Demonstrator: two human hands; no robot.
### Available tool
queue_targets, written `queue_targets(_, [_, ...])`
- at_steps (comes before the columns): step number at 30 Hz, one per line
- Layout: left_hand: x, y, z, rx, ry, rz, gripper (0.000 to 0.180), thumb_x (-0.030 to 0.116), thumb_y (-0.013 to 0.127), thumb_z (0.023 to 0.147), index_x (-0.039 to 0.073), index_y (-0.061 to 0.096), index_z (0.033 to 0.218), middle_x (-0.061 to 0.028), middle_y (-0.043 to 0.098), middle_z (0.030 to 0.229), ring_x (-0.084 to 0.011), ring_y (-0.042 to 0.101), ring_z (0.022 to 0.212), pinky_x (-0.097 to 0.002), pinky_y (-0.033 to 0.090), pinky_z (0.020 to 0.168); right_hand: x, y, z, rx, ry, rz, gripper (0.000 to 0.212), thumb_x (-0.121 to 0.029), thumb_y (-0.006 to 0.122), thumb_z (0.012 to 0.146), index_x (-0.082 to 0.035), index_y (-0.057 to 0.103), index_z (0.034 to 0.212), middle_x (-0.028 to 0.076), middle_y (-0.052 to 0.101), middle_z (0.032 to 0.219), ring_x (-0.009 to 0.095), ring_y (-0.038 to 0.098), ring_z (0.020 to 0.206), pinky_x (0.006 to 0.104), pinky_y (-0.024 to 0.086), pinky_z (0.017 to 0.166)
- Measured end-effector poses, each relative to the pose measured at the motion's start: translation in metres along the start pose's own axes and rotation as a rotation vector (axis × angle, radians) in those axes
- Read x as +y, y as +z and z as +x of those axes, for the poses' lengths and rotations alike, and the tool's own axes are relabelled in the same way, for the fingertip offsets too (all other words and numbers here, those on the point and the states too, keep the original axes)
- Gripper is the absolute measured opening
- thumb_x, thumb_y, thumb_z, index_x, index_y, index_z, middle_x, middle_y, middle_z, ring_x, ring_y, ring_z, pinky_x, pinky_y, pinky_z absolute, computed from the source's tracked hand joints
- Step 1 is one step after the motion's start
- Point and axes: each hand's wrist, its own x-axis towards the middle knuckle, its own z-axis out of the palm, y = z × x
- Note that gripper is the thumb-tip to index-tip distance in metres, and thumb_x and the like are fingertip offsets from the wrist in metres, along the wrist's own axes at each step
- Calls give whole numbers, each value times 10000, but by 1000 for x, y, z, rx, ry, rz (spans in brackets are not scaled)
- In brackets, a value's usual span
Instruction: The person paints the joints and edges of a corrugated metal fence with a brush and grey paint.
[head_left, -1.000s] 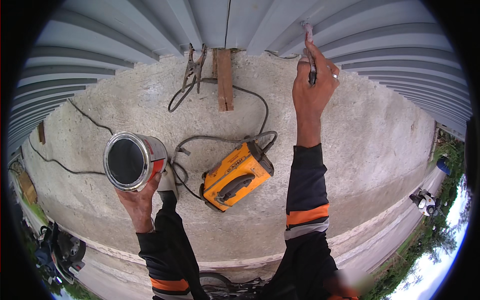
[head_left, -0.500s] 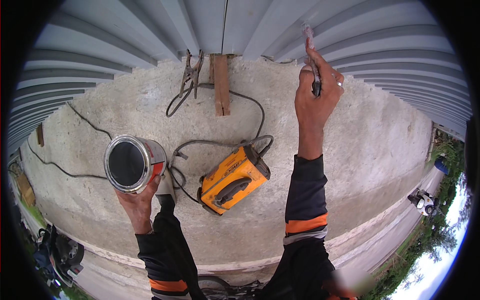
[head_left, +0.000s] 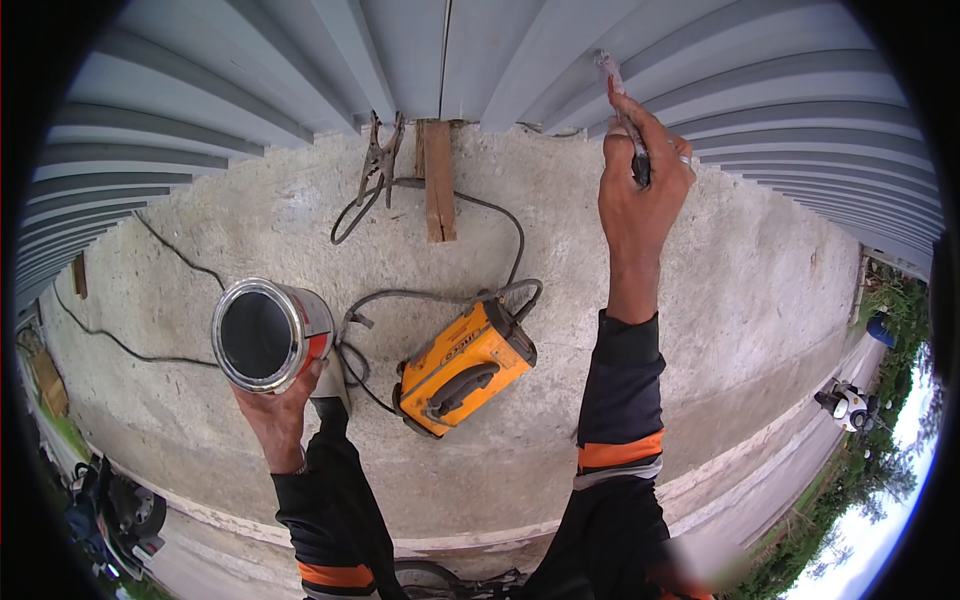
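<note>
My left hand [head_left: 278,420] is wrapped round the lower part of an open paint can [head_left: 318,320], whose mouth shows dark grey paint [head_left: 255,334]. My right hand [head_left: 645,185] grips a paintbrush [head_left: 608,68] by its dark handle, fingers closed and the forefinger stretched along it. The brush's pale, paint-smeared head is at the grey ribbed metal gate [head_left: 540,60]; whether the bristles touch it I cannot tell.
An orange welding machine [head_left: 465,368] with a black handle stands on the concrete floor [head_left: 740,300]. Its cable [head_left: 400,294] loops towards a metal clamp [head_left: 380,160] beside a wooden block [head_left: 439,190] at the gate. Motorcycles [head_left: 120,510] stand at the far left and right.
My right hand has shifted slightly right and nearer, with the brush tip moving a little left along the gate. The paint can stays nearly in place.
</note>
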Motion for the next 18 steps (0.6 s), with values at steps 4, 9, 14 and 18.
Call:
queue_targets(4, [0, -3, -1, 17, -2, 36, 937, 170, 1007, 712, 4, 480, 1469, -142, 619, 1380, -241, 639, 1212, -391, 529, 1062, 0, -1, 19, 127, -127, 144, 326, -81, 654, 903, -125, 794, 1195, 25, 765, 829, 187, 621, 898, 366, 369, 976])
queue_targets(9, [3, -6, 0, 3, -17, 32, 936, 198, 1012, 709, 3, 493, 1464, -133, 626, 1377, -238, 636, 1220, -392, 522, 1063, -2, -9, -3, 26, -40, 116, 333, -85, 656, 909, -120, 788, 1213, 33, 788, 892, 193, 636, 941, 360, 359, 983])
queue_targets(14, [2, -4, -1, 15, -8, 15, 944, 195, 1014, 701, 5, 493, 1465, -132, 626, 1377, -237, 636, 1222, -391, 518, 1068, -5, -3, 19, 98, -90, 80, 330, -84, 663, 900, -106, 790, 1204, 48, 790, 927, 186, 636, 944, 358, 366, 987])
queue_targets(18, [0, -8, 0, 31, -26, 34, 966, 191, 1012, 698, 8, 473, 1479, -135, 616, 1390, -240, 633, 1232, -397, 516, 1080, -4, -2, 4, 216, -123, 223, 306, -95, 675, 895, -102, 793, 1177, 54, 790, 924, 197, 639, 926, 368, 371, 1007])
